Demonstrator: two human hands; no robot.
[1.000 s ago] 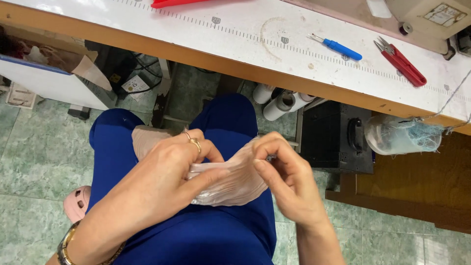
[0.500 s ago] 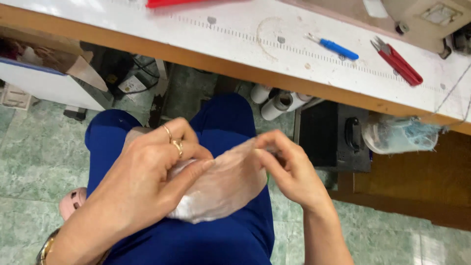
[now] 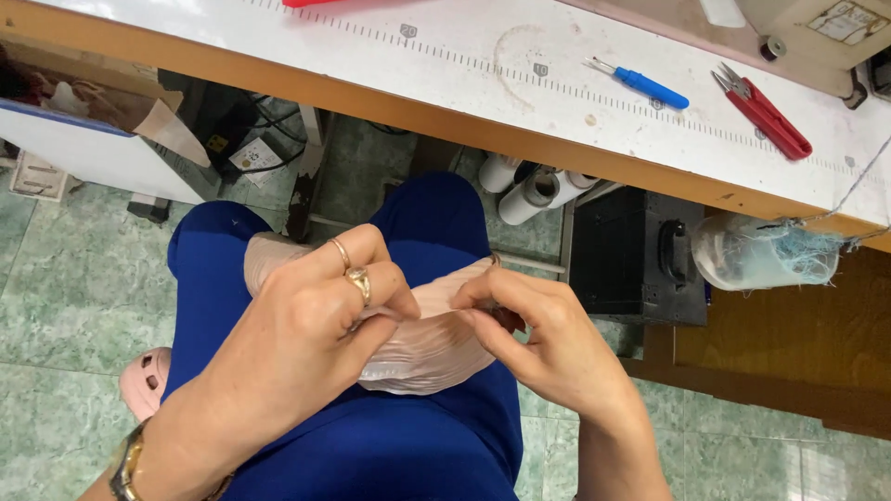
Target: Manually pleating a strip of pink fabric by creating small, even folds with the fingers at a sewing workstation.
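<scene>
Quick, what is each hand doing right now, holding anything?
Left hand: closed, gripping the pale pink fabric piece over the lap.
Right hand: closed, fingertips pinching the same fabric piece at its upper edge.

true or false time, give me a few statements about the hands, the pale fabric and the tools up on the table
1. Both hands, left hand and right hand, grip the pale pink fabric piece. True.
2. The fabric lies flat on the table. False: it is held over the lap, below the table edge.
3. The left hand wears rings. True.
4. The blue-handled tool is in the right hand. False: it lies on the table.
5. The red snips lie on the floor. False: they lie on the table, right of the blue-handled tool.
</scene>
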